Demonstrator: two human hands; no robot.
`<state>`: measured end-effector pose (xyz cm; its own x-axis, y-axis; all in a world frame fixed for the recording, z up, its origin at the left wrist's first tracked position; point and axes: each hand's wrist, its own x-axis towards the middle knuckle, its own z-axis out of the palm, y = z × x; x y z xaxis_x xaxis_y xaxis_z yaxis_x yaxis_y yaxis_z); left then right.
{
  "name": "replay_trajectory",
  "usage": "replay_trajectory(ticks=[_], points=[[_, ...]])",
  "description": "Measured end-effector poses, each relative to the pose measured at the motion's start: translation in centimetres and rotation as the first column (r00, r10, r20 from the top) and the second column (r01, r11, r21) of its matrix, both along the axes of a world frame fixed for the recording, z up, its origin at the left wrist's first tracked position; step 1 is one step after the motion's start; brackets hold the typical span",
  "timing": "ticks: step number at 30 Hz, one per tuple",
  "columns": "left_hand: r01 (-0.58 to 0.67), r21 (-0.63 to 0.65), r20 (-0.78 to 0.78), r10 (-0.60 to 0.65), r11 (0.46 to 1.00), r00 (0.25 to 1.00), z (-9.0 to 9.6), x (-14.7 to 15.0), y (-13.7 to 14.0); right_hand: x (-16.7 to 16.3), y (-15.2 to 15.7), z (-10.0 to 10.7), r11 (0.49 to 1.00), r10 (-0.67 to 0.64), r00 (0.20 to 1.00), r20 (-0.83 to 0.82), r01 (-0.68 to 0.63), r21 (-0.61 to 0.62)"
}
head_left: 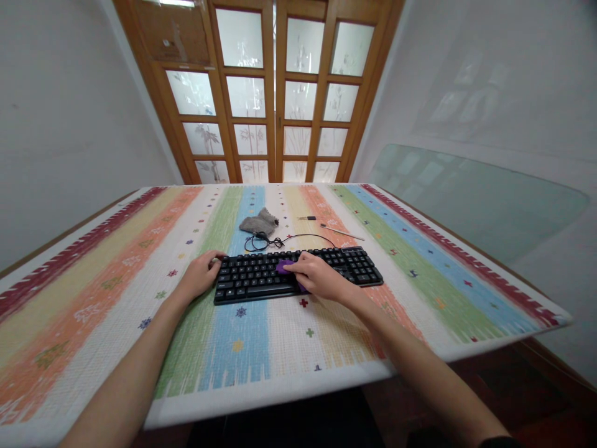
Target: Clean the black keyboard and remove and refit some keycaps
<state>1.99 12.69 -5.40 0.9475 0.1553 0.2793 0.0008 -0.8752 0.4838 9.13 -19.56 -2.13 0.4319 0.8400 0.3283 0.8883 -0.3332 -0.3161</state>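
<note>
A black keyboard (pixel 259 280) lies flat on the striped tablecloth in front of me. My left hand (pixel 203 274) grips its left end, fingers bent round the far corner and thumb at the side. Over the middle of the keys, my right hand (pixel 317 275) presses a soft purple piece (pixel 283 267) against them with closed fingers. Part of that piece is hidden beneath the hand, and I cannot tell whether it is cloth or putty. The keyboard's bundled black cable (pixel 261 241) rests just behind it.
Behind the cable is a crumpled grey cloth (pixel 259 221). To its right lie a small dark-ended item (pixel 308 218) and a thin pale stick with a dark tip (pixel 342 232). The tablecloth (pixel 186 348) reaches the table's near edge. Wooden glass-paned doors (pixel 275 118) stand beyond.
</note>
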Motion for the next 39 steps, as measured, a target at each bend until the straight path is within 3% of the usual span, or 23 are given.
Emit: replay_trajectory(ticks=[6,12,19,26,34,39], points=[[-0.002,0.004,-0.013,0.002,1.0,1.0,0.1,0.0,0.0,0.0,1.0,-0.3,0.999,0.009,1.0,0.022,-0.01,0.044],[0.002,0.004,-0.01,-0.002,1.0,1.0,0.0,0.1,0.0,-1.5,1.7,-1.7,0.998,0.034,0.989,0.146,-0.026,-0.051],[-0.001,-0.001,-0.014,0.001,1.0,1.0,0.1,-0.1,-0.1,-2.1,1.6,-0.7,0.994,0.039,0.981,0.188,-0.018,-0.112],[0.004,0.003,-0.001,-0.004,1.0,1.0,0.0,0.0,0.0,-1.3,3.2,-0.7,0.998,-0.051,0.992,0.114,0.045,0.05],[0.012,0.018,-0.004,-0.012,1.0,1.0,-0.1,0.0,0.0,-3.6,4.4,-1.8,0.994,-0.009,0.976,0.216,0.033,-0.108],[0.0,0.018,-0.007,0.0,1.0,1.0,-0.1,0.0,0.0,-4.1,4.1,-1.3,0.991,-0.042,0.983,0.181,0.064,-0.113]])
